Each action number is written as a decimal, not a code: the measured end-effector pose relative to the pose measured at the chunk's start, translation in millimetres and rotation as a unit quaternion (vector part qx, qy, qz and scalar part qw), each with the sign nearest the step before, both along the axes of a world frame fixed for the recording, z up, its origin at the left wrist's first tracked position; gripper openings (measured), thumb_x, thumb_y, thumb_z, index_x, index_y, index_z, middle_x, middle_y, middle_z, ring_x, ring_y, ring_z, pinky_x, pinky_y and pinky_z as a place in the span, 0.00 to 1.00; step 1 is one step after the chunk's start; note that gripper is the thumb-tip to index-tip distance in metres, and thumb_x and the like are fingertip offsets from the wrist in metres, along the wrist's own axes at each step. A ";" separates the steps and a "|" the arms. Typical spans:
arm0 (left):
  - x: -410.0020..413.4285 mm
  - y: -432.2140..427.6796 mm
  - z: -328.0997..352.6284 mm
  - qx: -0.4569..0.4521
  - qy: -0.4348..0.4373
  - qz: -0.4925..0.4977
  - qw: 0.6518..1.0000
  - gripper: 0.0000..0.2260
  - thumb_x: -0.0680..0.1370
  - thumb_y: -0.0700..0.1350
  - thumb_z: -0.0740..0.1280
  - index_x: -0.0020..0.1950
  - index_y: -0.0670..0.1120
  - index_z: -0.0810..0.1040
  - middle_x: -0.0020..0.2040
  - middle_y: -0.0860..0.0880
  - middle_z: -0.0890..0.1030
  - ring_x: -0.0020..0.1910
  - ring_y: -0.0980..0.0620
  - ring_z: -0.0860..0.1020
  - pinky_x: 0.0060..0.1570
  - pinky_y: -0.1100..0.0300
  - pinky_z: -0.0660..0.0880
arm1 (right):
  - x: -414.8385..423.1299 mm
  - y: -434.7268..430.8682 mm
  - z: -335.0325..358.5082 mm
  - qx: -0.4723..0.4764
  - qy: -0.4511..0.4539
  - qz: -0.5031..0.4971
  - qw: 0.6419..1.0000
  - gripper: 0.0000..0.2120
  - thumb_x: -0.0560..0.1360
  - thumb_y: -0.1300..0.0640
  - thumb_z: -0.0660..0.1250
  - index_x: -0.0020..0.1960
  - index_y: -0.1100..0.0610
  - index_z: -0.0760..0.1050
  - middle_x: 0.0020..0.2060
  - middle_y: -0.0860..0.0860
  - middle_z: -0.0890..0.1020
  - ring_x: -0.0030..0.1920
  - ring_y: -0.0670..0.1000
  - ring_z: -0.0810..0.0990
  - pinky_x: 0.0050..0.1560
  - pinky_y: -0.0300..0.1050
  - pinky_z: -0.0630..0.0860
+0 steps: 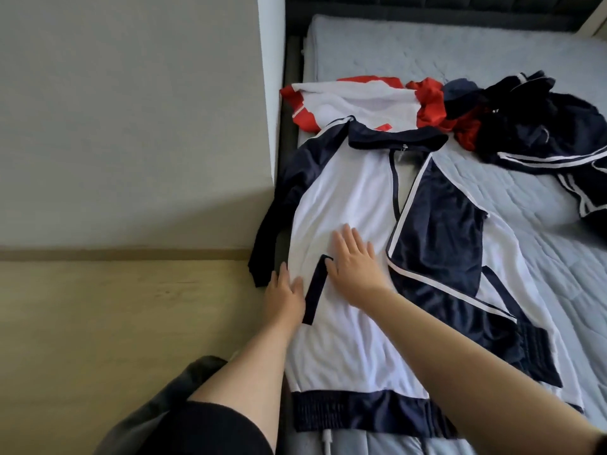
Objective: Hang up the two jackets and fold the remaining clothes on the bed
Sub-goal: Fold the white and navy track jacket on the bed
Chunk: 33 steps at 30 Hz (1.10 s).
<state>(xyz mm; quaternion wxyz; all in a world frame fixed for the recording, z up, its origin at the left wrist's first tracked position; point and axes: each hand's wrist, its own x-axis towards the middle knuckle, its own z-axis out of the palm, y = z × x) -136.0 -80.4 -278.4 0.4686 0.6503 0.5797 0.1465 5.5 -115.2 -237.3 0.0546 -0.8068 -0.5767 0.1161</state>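
On jacket (345,198), both hands flat, L (284,298), R (353,266)

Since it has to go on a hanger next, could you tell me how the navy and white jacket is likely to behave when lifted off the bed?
The navy and white jacket will probably go floppy: it lies flat and creased under the left hand and right hand. Its unzipped front should swing open. The thin, slightly shiny fabric suggests it is light and may slip on a hanger.

A white cable (327,442) lies by the wooden floor (115,323).
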 end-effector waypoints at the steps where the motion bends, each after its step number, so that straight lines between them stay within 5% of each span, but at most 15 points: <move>1: 0.3 6.8 -3.3 -0.006 0.002 0.004 1.000 0.22 0.83 0.48 0.53 0.76 0.45 0.57 0.76 0.42 0.56 0.74 0.45 0.58 0.71 0.54 0.56 | 0.5 11.2 -0.5 0.004 0.005 0.000 1.000 0.28 0.81 0.50 0.48 0.77 0.56 0.44 0.77 0.54 0.43 0.76 0.53 0.40 0.73 0.54 0.41; 5: 9.6 39.5 -4.7 -0.039 -0.086 0.075 0.993 0.16 0.80 0.45 0.57 0.64 0.41 0.74 0.64 0.42 0.75 0.57 0.47 0.74 0.56 0.57 0.70 | 6.3 51.0 -10.3 0.006 -0.011 -0.017 1.000 0.29 0.79 0.47 0.48 0.77 0.54 0.44 0.77 0.52 0.42 0.76 0.52 0.39 0.72 0.59 0.41; 7: 15.4 59.2 1.6 -0.047 -0.111 0.145 0.982 0.13 0.80 0.44 0.58 0.60 0.42 0.77 0.59 0.45 0.78 0.50 0.52 0.74 0.47 0.63 0.67 | 10.7 64.8 -19.3 -0.008 -0.004 -0.040 0.999 0.30 0.79 0.44 0.46 0.77 0.52 0.43 0.77 0.51 0.42 0.76 0.51 0.39 0.72 0.59 0.40; 11: 24.7 102.5 2.9 -0.121 -0.199 0.241 0.942 0.15 0.80 0.41 0.57 0.65 0.44 0.74 0.61 0.45 0.77 0.57 0.49 0.75 0.57 0.56 0.71 | 13.8 73.6 -42.6 -0.029 0.007 -0.058 0.998 0.32 0.78 0.41 0.44 0.77 0.52 0.39 0.77 0.51 0.40 0.76 0.50 0.37 0.71 0.58 0.35; 13: 29.9 119.7 4.8 -0.183 -0.263 0.279 0.905 0.16 0.81 0.41 0.56 0.68 0.42 0.70 0.61 0.45 0.77 0.54 0.52 0.76 0.52 0.58 0.71 | 13.7 73.5 -51.2 -0.018 0.002 -0.061 0.998 0.33 0.78 0.41 0.44 0.77 0.53 0.38 0.77 0.51 0.40 0.75 0.50 0.36 0.71 0.57 0.34; 15: 34.0 134.9 11.4 -0.263 -0.364 0.319 0.835 0.17 0.82 0.42 0.56 0.70 0.40 0.66 0.66 0.42 0.73 0.62 0.49 0.73 0.55 0.57 0.69 | 14.9 74.3 -56.7 -0.014 -0.002 -0.061 0.998 0.33 0.78 0.40 0.44 0.77 0.53 0.37 0.77 0.50 0.39 0.75 0.50 0.35 0.71 0.56 0.33; 20: 33.4 151.8 19.4 -0.373 -0.631 0.426 0.530 0.26 0.80 0.44 0.59 0.76 0.38 0.54 0.73 0.37 0.60 0.72 0.39 0.62 0.69 0.46 0.61 | 16.2 75.2 -60.9 -0.014 0.002 -0.060 0.998 0.33 0.78 0.40 0.44 0.77 0.53 0.37 0.76 0.50 0.38 0.75 0.49 0.34 0.70 0.55 0.31; 24: 32.8 151.8 20.0 -0.341 -0.678 0.506 0.409 0.18 0.78 0.40 0.62 0.67 0.40 0.65 0.64 0.37 0.67 0.64 0.39 0.69 0.64 0.47 0.69 | 16.6 75.4 -61.2 -0.014 0.005 -0.059 0.998 0.33 0.78 0.40 0.44 0.77 0.53 0.36 0.76 0.50 0.38 0.75 0.49 0.34 0.70 0.56 0.31; 28: 20.9 158.7 25.2 -0.326 -0.691 0.502 0.405 0.09 0.78 0.42 0.64 0.55 0.39 0.71 0.47 0.42 0.74 0.45 0.46 0.76 0.44 0.58 0.74 | 17.4 75.8 -61.8 -0.014 0.013 -0.057 0.998 0.33 0.78 0.41 0.44 0.77 0.53 0.36 0.76 0.50 0.38 0.75 0.49 0.34 0.69 0.55 0.30; 31: 7.9 166.5 34.0 -0.320 -0.682 0.451 0.479 0.11 0.78 0.48 0.65 0.46 0.40 0.77 0.40 0.41 0.81 0.43 0.44 0.78 0.41 0.54 0.74 | 17.1 76.8 -61.6 -0.023 0.017 -0.059 0.998 0.33 0.78 0.41 0.45 0.77 0.52 0.36 0.76 0.50 0.37 0.75 0.50 0.34 0.70 0.56 0.31; 33: 0.7 173.6 39.5 -0.315 -0.654 0.435 0.532 0.11 0.79 0.48 0.62 0.48 0.41 0.78 0.47 0.41 0.83 0.50 0.43 0.79 0.45 0.52 0.74 | 17.4 77.3 -61.3 -0.026 0.020 -0.058 0.998 0.33 0.78 0.41 0.45 0.77 0.52 0.36 0.76 0.50 0.37 0.75 0.50 0.34 0.70 0.56 0.31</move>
